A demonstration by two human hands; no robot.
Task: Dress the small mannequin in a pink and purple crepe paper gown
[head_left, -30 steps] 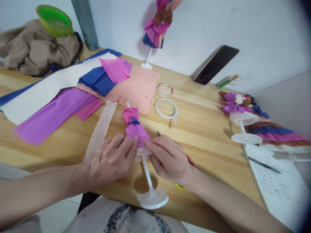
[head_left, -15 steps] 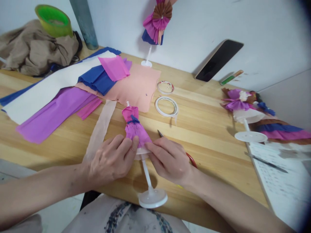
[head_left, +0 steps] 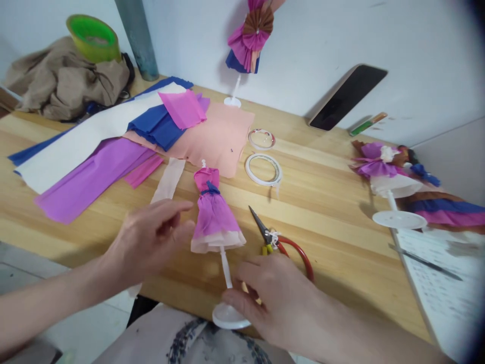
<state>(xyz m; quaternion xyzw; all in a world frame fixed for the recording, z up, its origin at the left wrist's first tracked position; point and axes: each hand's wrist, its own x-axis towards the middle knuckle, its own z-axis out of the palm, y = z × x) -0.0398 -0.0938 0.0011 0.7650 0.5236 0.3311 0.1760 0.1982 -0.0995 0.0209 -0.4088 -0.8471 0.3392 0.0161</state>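
A small paper dress (head_left: 219, 222), with a pink top, blue waist tie, purple skirt and white hem, is on a white stand (head_left: 226, 268). Just left of the skirt, my left hand (head_left: 146, 245) is open and holds nothing, thumb and forefinger apart. My right hand (head_left: 276, 296) is low on the stand, thumb over its round base and forefinger by the stem; its other fingers are partly hidden. Close above that hand lie red-handled scissors (head_left: 271, 237), points toward the back. A pale paper strip (head_left: 170, 178) runs beneath my left hand.
Crepe paper sheets (head_left: 85, 174) spread across the left, near a brown cloth (head_left: 71, 78) and green tape roll (head_left: 93, 40). Two thin tape rolls (head_left: 264, 169) lie mid-table. A phone (head_left: 348, 96) leans on the wall; another dressed stand (head_left: 399, 219) is at right.
Both hands have let go of the skirt hem. My left hand has drawn back to the left, and my right hand has come down to the stand's base, uncovering the scissors.
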